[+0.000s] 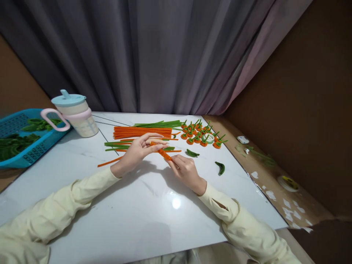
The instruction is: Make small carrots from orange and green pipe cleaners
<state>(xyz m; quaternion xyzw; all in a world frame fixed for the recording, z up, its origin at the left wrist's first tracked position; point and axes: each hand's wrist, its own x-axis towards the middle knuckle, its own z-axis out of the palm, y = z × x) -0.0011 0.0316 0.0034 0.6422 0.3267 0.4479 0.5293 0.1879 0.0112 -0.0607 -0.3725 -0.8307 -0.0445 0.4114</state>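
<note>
Fingers (pixel 161 141) of both hands pinched shut on orange pipe cleaner (pixel 164 153) — mid-wrap.

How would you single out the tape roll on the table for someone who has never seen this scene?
Start at the white table and go to its far right corner, where small orange flowers with green stems sit in a cluster. The tape roll lies flat among them. It is the only pale ring there, open in the middle, not fuzzy like its neighbours.

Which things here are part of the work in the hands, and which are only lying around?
In use: left hand, right hand, orange pipe cleaner, orange bundle, green stems, finished carrots.

Lying about: sippy cup, blue basket, tape roll.
</note>
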